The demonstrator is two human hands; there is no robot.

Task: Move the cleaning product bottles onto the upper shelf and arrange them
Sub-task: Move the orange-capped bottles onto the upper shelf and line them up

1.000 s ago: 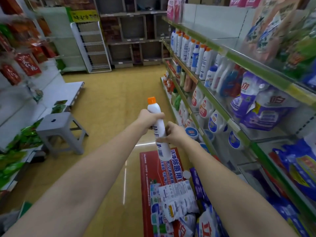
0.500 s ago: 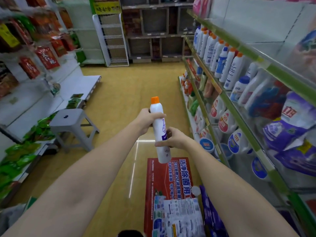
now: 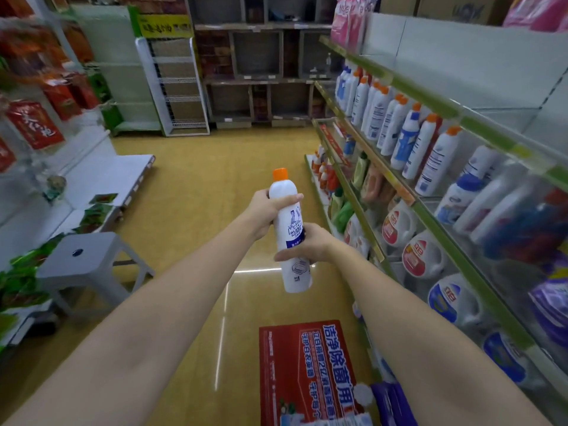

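Shop aisle, both hands gripping white bottle [image 3: 290, 232], label "MUSCLE"

The light is dim and even, with a greenish cast. A bright white streak of glare lies on the glossy yellow floor [image 3: 196, 186], pointing to lighting overhead. Shadows are soft. The wide lens bends the shelves [image 3: 430, 96] at the right edge. Both side edges are smeared with blur; the centre is sharper.

A row of white orange-capped bottles [image 3: 430, 155] stands on the green-edged shelf [image 3: 408, 195]; a red box [image 3: 304, 373] lies on the floor [image 3: 190, 192].
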